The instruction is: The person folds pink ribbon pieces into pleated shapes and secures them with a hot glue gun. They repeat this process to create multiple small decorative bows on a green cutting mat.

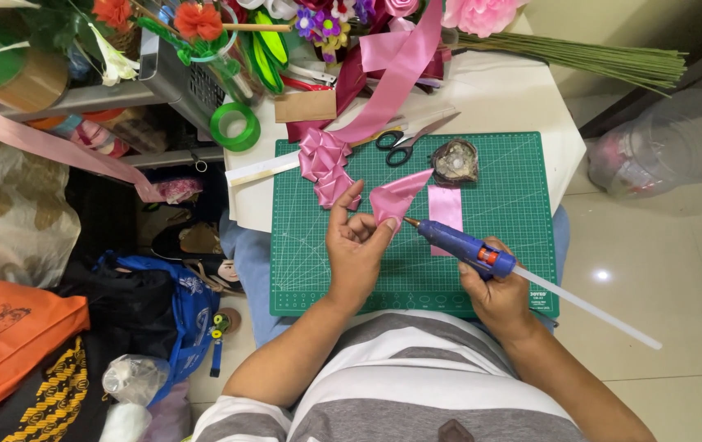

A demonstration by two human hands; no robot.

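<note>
- A folded piece of pink satin ribbon (396,199), shaped like a cone, is held above the middle of a green cutting mat (514,172).
- The left hand (356,245) pinches the ribbon's lower edge between thumb and fingertips, its grip pressed together on the fabric.
- The right hand (494,295) has its grip wrapped around a blue glue gun (459,245); the gun's metal tip touches the ribbon's lower corner, and a long white glue stick (588,308) juts out behind, past the mat's right edge.
- Just beside the ribbon, a flat pink ribbon strip (446,206) lies on the mat.
- At the mat's upper left corner rests a glossy looped pink bow (324,164).
- Black-handled scissors (404,141) lie across the mat's top edge, near a small round dish (455,160).
- The mat, printed with a white grid, covers most of a small white surface (523,90); bare room shows mainly on the mat's right half.
- A green tape roll (234,126) sits at the surface's left edge, and a bundle of thin green stems (604,59) overhangs the far right.
</note>
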